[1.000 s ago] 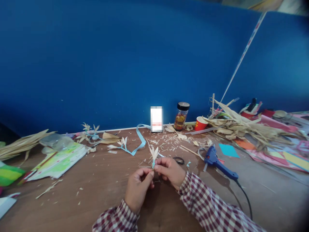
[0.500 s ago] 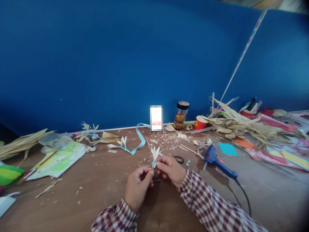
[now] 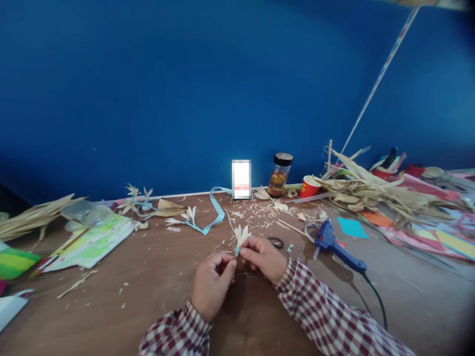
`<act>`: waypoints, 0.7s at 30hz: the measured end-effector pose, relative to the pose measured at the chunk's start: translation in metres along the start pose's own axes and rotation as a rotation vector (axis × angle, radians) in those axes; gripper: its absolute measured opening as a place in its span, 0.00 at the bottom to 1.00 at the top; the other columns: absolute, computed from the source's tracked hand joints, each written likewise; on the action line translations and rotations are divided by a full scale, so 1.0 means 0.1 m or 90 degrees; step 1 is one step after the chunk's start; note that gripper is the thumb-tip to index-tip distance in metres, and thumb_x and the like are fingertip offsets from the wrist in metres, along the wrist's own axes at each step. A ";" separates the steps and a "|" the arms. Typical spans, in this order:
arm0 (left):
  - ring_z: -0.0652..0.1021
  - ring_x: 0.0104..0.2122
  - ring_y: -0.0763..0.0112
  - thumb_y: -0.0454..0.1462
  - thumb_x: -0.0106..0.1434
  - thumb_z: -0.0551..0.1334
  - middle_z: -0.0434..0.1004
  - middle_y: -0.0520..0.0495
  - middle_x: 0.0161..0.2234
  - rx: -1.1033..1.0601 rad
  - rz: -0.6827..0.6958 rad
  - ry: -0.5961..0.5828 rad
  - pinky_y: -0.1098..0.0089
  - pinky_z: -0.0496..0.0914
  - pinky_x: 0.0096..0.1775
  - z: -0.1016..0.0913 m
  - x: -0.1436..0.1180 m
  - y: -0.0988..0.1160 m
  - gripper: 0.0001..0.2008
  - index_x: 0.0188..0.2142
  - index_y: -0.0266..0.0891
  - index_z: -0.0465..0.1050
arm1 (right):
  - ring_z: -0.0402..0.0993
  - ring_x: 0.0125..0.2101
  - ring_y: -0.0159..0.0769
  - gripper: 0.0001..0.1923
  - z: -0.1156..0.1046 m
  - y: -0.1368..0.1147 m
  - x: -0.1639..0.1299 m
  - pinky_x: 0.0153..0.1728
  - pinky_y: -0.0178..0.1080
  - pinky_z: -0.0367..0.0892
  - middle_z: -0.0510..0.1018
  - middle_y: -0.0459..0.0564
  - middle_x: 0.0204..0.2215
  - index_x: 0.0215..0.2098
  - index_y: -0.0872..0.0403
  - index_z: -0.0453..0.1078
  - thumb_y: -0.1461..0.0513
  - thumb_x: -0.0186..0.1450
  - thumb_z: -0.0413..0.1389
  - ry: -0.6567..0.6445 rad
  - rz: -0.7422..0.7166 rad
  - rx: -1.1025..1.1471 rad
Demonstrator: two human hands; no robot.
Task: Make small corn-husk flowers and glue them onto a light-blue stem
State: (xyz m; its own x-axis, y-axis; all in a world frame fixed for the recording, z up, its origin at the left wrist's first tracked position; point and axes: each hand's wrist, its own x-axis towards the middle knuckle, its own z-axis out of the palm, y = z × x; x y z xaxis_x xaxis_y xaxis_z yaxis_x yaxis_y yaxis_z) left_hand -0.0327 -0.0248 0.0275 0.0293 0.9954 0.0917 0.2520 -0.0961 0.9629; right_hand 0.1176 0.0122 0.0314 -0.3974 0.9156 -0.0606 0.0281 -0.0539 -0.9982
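Observation:
Between my fingertips stands a small pale flower of dried husk (image 3: 242, 236), petals up, with light-blue tape around its base. My left hand (image 3: 213, 283) pinches the lower end of its stem between thumb and forefinger. At the taped base, my right hand (image 3: 266, 258) grips with thumb and bent fingers, which partly hide the tape. Behind them on the table lies a similar flower sprig (image 3: 190, 217) with a blue-wrapped stem. From near that sprig a light-blue ribbon (image 3: 218, 212) curls back toward the wall.
A blue glue gun (image 3: 339, 247) with a black cord lies to the right. Behind are a black-lidded jar (image 3: 280, 173), a red paper cup (image 3: 310, 187) and piled dry husks (image 3: 378, 195). A painted sheet (image 3: 92, 242) lies left. Husk scraps litter the brown table (image 3: 148, 296).
The flower now leans slightly more to the right, and my right fingers have shifted a little around its base. My left hand keeps its pinch. The camera view has moved slightly.

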 end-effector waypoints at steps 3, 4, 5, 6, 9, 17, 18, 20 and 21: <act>0.68 0.18 0.74 0.39 0.54 0.57 0.67 0.52 0.15 -0.001 -0.008 -0.009 0.75 0.62 0.22 0.00 0.00 0.00 0.09 0.24 0.36 0.71 | 0.57 0.15 0.23 0.10 0.00 -0.02 -0.01 0.17 0.28 0.52 0.66 0.41 0.18 0.29 0.56 0.66 0.57 0.57 0.53 -0.004 -0.014 -0.021; 0.68 0.18 0.74 0.39 0.54 0.57 0.67 0.52 0.15 -0.002 -0.010 -0.009 0.75 0.62 0.22 0.00 0.00 -0.01 0.09 0.24 0.36 0.71 | 0.57 0.16 0.23 0.10 0.01 -0.02 -0.01 0.17 0.28 0.52 0.65 0.41 0.18 0.29 0.56 0.66 0.57 0.57 0.53 -0.006 -0.020 -0.026; 0.68 0.18 0.74 0.39 0.54 0.57 0.67 0.52 0.15 -0.004 -0.013 -0.008 0.75 0.62 0.22 0.00 -0.01 -0.01 0.09 0.24 0.36 0.70 | 0.56 0.16 0.23 0.09 0.01 -0.03 -0.01 0.17 0.28 0.52 0.65 0.40 0.18 0.29 0.56 0.66 0.57 0.57 0.53 -0.008 -0.025 -0.029; 0.68 0.17 0.74 0.39 0.54 0.57 0.67 0.52 0.15 -0.008 -0.018 -0.006 0.75 0.62 0.22 0.00 -0.01 -0.01 0.09 0.24 0.36 0.70 | 0.56 0.16 0.23 0.09 0.01 -0.04 -0.02 0.17 0.29 0.51 0.65 0.40 0.18 0.28 0.56 0.65 0.57 0.56 0.54 -0.010 -0.030 -0.031; 0.67 0.17 0.74 0.39 0.53 0.58 0.67 0.53 0.15 -0.028 -0.031 0.002 0.75 0.61 0.21 0.01 -0.01 -0.01 0.08 0.23 0.36 0.70 | 0.55 0.16 0.23 0.09 0.03 -0.06 -0.03 0.17 0.29 0.51 0.64 0.40 0.17 0.27 0.56 0.65 0.58 0.56 0.54 -0.009 -0.035 -0.034; 0.68 0.17 0.73 0.40 0.53 0.58 0.68 0.52 0.16 -0.040 -0.039 -0.004 0.74 0.62 0.21 0.01 0.00 0.02 0.09 0.24 0.36 0.71 | 0.57 0.17 0.24 0.11 0.02 -0.09 -0.03 0.17 0.29 0.53 0.66 0.41 0.19 0.30 0.56 0.67 0.56 0.57 0.53 0.002 -0.022 -0.044; 0.68 0.17 0.73 0.40 0.53 0.58 0.68 0.52 0.15 -0.028 -0.032 -0.003 0.74 0.62 0.21 0.00 0.00 0.02 0.09 0.24 0.36 0.71 | 0.57 0.17 0.24 0.11 0.02 -0.09 -0.03 0.17 0.29 0.53 0.66 0.42 0.19 0.30 0.56 0.68 0.55 0.57 0.53 0.004 -0.021 -0.047; 0.68 0.17 0.72 0.40 0.53 0.58 0.68 0.52 0.15 0.002 -0.013 0.004 0.74 0.62 0.22 0.00 0.00 0.01 0.09 0.24 0.36 0.71 | 0.57 0.17 0.24 0.12 0.01 -0.09 -0.03 0.17 0.29 0.53 0.67 0.42 0.19 0.30 0.56 0.68 0.55 0.57 0.52 0.001 -0.023 -0.056; 0.69 0.17 0.72 0.40 0.54 0.57 0.68 0.52 0.15 0.019 -0.003 0.007 0.74 0.62 0.22 -0.01 0.00 0.01 0.09 0.24 0.37 0.71 | 0.57 0.17 0.24 0.12 0.00 -0.08 -0.03 0.17 0.29 0.53 0.67 0.42 0.19 0.30 0.56 0.68 0.55 0.57 0.52 -0.001 -0.025 -0.060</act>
State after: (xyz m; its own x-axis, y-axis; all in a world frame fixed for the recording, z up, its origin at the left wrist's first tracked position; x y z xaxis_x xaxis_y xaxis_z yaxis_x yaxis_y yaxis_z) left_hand -0.0332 -0.0251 0.0291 0.0181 0.9957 0.0906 0.2803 -0.0921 0.9555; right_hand 0.1182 0.0100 0.0400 -0.4018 0.9155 -0.0212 0.0986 0.0203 -0.9949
